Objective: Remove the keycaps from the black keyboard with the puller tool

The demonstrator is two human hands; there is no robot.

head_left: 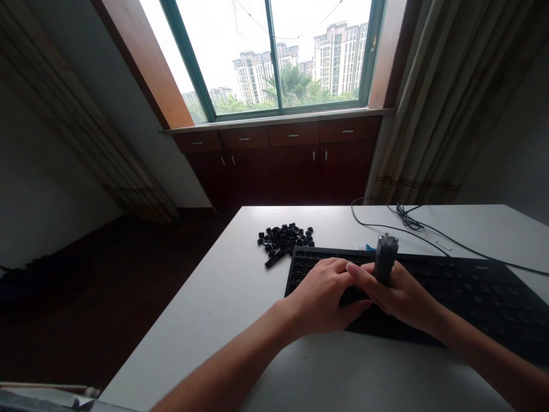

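A black keyboard lies on the white table. My right hand is wrapped around a grey upright tool that stands on the keyboard's left half. My left hand rests on the keyboard's left end, its fingers curled down onto the keys and touching the right hand. What the fingertips of the left hand press or pinch is hidden. A heap of several loose black keycaps lies on the table just beyond the keyboard's left corner.
A black cable snakes over the table's far right part. Behind the table stand dark wooden cabinets under a window, with curtains to the right. The dark floor lies left of the table.
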